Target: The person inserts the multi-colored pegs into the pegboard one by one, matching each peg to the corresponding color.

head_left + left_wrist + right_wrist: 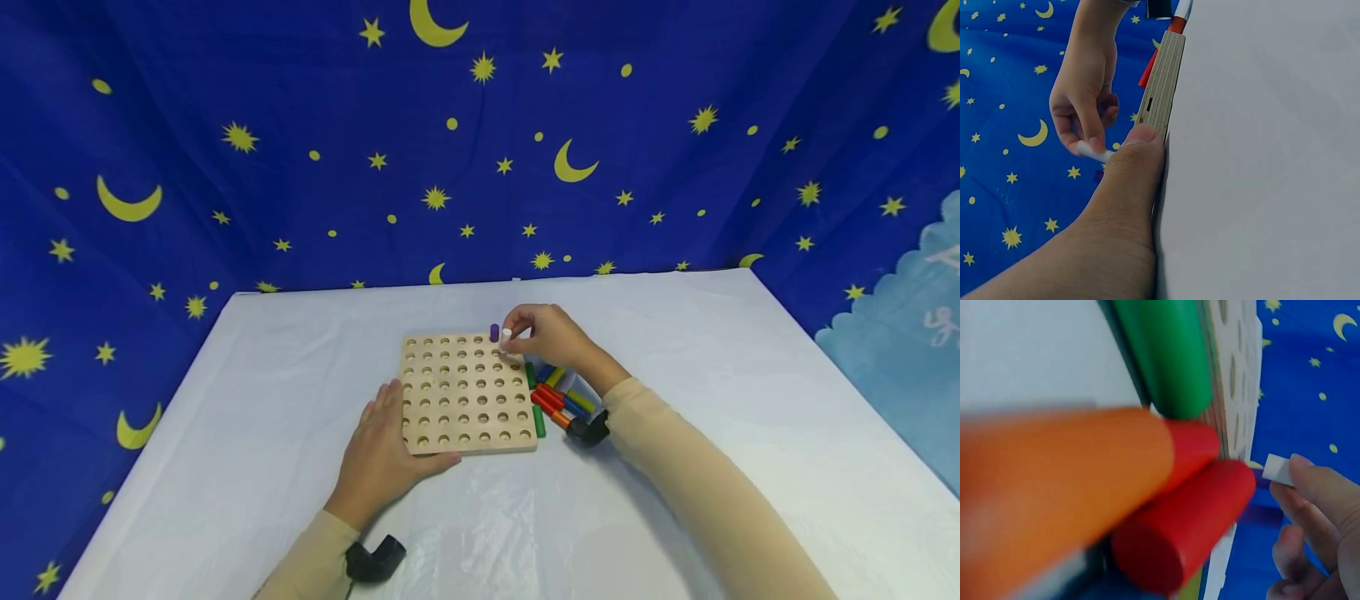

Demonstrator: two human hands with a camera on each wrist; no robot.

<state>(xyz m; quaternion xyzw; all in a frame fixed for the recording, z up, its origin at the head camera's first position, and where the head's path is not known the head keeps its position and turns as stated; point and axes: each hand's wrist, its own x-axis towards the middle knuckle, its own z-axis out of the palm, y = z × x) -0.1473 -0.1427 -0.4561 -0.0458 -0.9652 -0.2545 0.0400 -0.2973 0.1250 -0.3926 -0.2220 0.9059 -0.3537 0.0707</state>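
A square wooden board (472, 392) with rows of round holes lies on the white table. A purple peg (494, 332) stands upright at its far edge. My right hand (551, 333) pinches a white peg (507, 334) between thumb and fingertips, over the board's far right corner, beside the purple one. The same white peg (1278, 470) shows between the fingertips in the right wrist view. With fingers extended, my left hand (378, 457) rests against the board's left side; its thumb lies along the near edge. Whether the white peg touches a hole cannot be seen.
Along the board's right side lie loose pegs: a green peg (539, 421), red pegs (551, 393), an orange peg (559, 419), and blue and yellow ones, partly under the right wrist. A blue cloth (480, 150) with moons and stars hangs behind the table.
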